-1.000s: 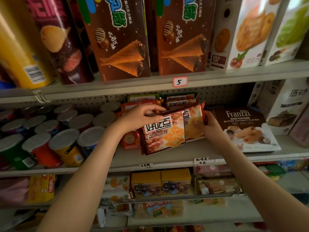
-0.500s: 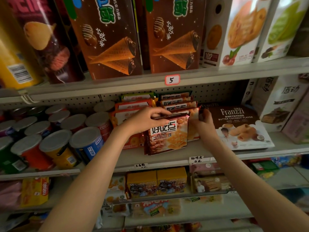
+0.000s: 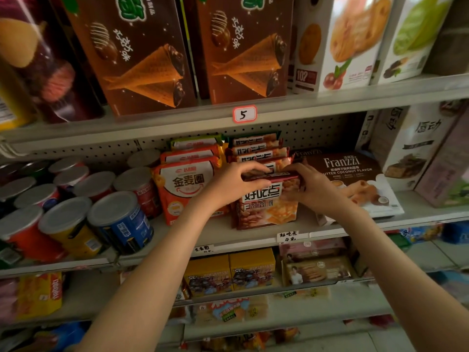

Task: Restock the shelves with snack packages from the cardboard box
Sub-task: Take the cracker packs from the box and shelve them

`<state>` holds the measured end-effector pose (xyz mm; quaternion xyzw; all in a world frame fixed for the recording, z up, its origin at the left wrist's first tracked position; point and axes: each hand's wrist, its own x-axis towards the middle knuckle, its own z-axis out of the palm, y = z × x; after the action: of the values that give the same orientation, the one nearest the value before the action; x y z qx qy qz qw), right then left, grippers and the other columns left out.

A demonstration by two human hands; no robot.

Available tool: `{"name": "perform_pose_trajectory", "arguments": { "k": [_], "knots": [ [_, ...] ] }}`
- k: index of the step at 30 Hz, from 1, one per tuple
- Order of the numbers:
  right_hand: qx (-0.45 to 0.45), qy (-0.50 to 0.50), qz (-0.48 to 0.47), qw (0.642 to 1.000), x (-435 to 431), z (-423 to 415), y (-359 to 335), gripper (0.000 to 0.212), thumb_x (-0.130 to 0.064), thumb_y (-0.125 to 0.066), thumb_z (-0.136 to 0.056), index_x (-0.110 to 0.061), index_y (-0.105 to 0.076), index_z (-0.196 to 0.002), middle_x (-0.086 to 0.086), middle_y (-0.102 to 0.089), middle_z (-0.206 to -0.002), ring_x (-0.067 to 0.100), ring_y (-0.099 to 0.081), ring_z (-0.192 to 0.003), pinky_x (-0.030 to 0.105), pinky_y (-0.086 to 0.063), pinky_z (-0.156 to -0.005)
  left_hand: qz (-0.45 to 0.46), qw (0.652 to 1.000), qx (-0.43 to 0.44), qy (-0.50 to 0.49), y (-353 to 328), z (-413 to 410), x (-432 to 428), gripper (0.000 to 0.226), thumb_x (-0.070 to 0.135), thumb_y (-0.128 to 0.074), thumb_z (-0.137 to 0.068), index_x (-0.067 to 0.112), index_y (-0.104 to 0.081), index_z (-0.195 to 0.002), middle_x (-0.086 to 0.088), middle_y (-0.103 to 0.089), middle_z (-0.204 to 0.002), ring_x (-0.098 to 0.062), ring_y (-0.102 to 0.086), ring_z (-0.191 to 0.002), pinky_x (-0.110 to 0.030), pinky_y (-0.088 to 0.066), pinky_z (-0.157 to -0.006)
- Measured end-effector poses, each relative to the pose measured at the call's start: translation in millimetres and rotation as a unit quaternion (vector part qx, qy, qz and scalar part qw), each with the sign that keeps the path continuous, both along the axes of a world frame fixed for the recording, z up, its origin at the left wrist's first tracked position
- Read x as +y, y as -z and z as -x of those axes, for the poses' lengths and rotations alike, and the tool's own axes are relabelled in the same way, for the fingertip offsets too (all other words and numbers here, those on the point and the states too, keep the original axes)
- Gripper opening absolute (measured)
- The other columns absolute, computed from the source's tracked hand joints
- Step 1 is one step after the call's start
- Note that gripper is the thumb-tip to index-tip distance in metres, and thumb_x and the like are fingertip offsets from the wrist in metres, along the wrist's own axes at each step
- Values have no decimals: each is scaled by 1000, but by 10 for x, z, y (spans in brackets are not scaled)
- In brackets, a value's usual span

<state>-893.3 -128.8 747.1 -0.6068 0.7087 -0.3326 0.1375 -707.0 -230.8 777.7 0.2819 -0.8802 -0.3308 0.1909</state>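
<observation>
Snack package, one, upright, top pinched by left hand, right hand

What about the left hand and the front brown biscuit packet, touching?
Touching: head view shows the left hand pinching the top of the brown biscuit packet.

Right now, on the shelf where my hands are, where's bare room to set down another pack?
Bare shelf shows along the front lip before the brown pack, and right of the Franzzi box. Crowded: cans on the left, orange packs beside them.
</observation>
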Motion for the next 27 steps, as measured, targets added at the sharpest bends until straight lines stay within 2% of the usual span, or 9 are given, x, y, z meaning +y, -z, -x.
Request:
{"name": "perform_pose_trajectory", "arguments": {
  "k": [4,6,9,13,15,17,19,22,27],
  "knots": [
    [-2,17,22,1000,-37,-34,38,60,-17,-77,-74,-15,-49,-128,4,-50,-121,19,-49,-111,24,-37,-88,16,976,174,-133,130,-88,102,21,33,-57,-92,23,-62,-109,19,-58,-99,11,-53,-90,-3,-42,-77],
    [-10,24,32,999,-50,-42,53,59,-16,-75,-75,-14,-48,-127,4,-50,-120,20,-49,-112,24,-36,-87,-7,951,215,-223,207,-136,178,19,36,-51,-95,20,-58,-103,16,-58,-94,8,-54,-85,-6,-43,-76],
    [-20,34,43,998,-81,-43,98,58,-15,-74,-76,-13,-46,-126,6,-49,-121,21,-47,-115,25,-35,-89,-95,953,177,-229,320,-192,290,29,44,-44,-96,19,-58,-91,15,-61,-85,8,-56,-74,-6,-43,-67],
    [-85,60,54,993,-83,-85,129,71,-10,-74,-76,-8,-32,-133,10,-38,-128,22,-37,-122,36,-37,-101,-182,952,152,-193,370,-144,439,18,48,-47,-93,34,-46,-105,30,-50,-93,8,-49,-86,-6,-34,-70],
    [-189,34,49,980,-69,-108,131,82,-11,-75,-76,-11,-21,-138,1,-42,-126,16,-42,-121,36,-44,-96,-170,958,145,-180,400,-87,490,21,44,-51,-93,35,-47,-111,28,-51,-98,9,-48,-91,-5,-34,-74],
    [-316,29,22,948,-41,-155,127,86,-14,-73,-79,-17,-15,-142,-11,-51,-115,7,-54,-106,27,-49,-84,-155,961,146,-179,455,-29,504,40,44,-54,-91,27,-43,-126,21,-53,-113,4,-48,-102,-11,-35,-85],
    [-370,54,2,928,-32,-174,167,79,-22,-74,-79,-21,-24,-140,-8,-58,-114,7,-58,-100,30,-51,-85,-151,961,133,-191,506,36,485,53,44,-55,-91,20,-38,-135,11,-52,-127,-4,-49,-114,-19,-36,-90],
    [-390,85,-4,917,-45,-177,244,57,-29,-76,-76,-23,-46,-125,-4,-65,-113,17,-62,-104,43,-51,-94,-158,956,123,-214,539,106,455,53,38,-53,-93,16,-35,-138,3,-51,-135,-14,-49,-123,-23,-38,-93],
    [-412,82,14,907,-58,-195,260,56,-23,-74,-79,-22,-44,-125,-2,-65,-114,17,-63,-105,41,-52,-92,-167,951,141,-219,533,119,445,48,34,-54,-93,18,-39,-136,4,-54,-132,-14,-51,-121,-24,-38,-93]
  ]
}}
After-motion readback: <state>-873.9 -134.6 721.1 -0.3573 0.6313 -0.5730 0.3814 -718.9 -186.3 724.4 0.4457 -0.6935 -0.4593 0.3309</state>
